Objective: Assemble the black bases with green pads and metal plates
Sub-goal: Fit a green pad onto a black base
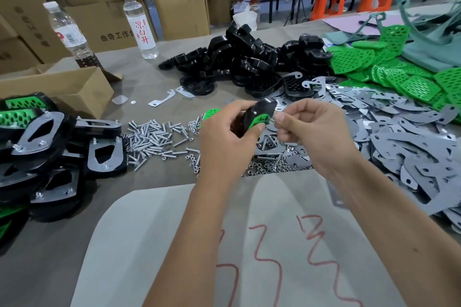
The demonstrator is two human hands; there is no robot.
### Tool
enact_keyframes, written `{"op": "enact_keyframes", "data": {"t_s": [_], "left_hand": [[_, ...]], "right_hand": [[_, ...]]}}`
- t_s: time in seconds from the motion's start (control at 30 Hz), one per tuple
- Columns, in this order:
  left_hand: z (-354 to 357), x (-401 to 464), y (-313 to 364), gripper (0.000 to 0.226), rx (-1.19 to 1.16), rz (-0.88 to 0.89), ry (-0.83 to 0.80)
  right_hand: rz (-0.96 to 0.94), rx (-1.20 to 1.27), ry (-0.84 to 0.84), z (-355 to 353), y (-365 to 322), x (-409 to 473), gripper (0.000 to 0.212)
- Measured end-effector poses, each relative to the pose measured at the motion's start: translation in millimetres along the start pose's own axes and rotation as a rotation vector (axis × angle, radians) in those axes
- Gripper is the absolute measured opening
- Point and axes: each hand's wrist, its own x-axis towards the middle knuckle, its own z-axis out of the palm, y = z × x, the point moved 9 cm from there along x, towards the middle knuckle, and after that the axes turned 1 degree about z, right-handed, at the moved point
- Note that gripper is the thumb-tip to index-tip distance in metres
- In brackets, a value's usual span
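Note:
My left hand (224,137) grips a black base (262,107) with a green pad (259,121) fitted in it, held above the table's middle. My right hand (306,124) pinches a small metal screw (273,119) right at the edge of that base. Loose black bases (239,65) are heaped at the back centre. Green pads (389,65) lie piled at the back right. Grey metal plates (399,137) cover the right side. Screws (154,137) and nuts (269,164) are scattered under and left of my hands.
Finished assemblies (50,147) are stacked at the left, beside an open cardboard box (62,87). Two water bottles (139,22) stand at the back left before stacked cartons. A grey sheet with red scribbles (249,244) lies in front of me.

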Motion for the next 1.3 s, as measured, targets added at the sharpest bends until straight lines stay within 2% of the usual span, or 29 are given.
{"op": "enact_keyframes", "data": {"t_s": [0.13, 0.2, 0.27, 0.4, 0.57, 0.63, 0.9, 1.03, 1.3], "left_hand": [[-0.3, -3.0, -9.3, 0.024, -0.263, -0.148, 0.023], [3.7, -5.8, -10.6, 0.024, -0.344, -0.203, -0.004], [6.8, -8.2, -12.4, 0.024, -0.386, -0.242, -0.021], [7.5, -11.7, -17.1, 0.017, -0.442, -0.293, -0.002], [10.7, -12.7, -19.1, 0.016, -0.414, -0.292, -0.011], [13.0, -14.3, -23.2, 0.017, -0.445, -0.332, -0.009], [16.7, -14.7, -28.7, 0.022, -0.460, -0.372, -0.017], [15.3, -14.1, -29.8, 0.014, -0.421, -0.359, -0.001], [18.9, -15.5, -38.0, 0.017, -0.446, -0.410, 0.012]], "right_hand": [[-0.105, -0.060, -0.007, 6.4, -6.0, -0.6, 0.021], [-0.087, -0.055, -0.084, 10.8, -3.7, 0.1, 0.025], [-0.064, -0.048, -0.189, 15.9, -1.7, -0.1, 0.024], [0.038, -0.044, -0.308, 21.8, 6.3, -2.1, 0.040], [0.071, -0.052, -0.360, 24.2, 9.1, -3.1, 0.039], [0.045, -0.066, -0.381, 26.5, 6.9, -3.7, 0.032], [0.009, -0.019, -0.333, 28.7, 2.5, -4.6, 0.005], [0.049, -0.042, -0.312, 29.2, 8.3, -3.8, 0.030], [0.064, -0.033, -0.293, 28.6, 11.4, -4.1, 0.019]]}}
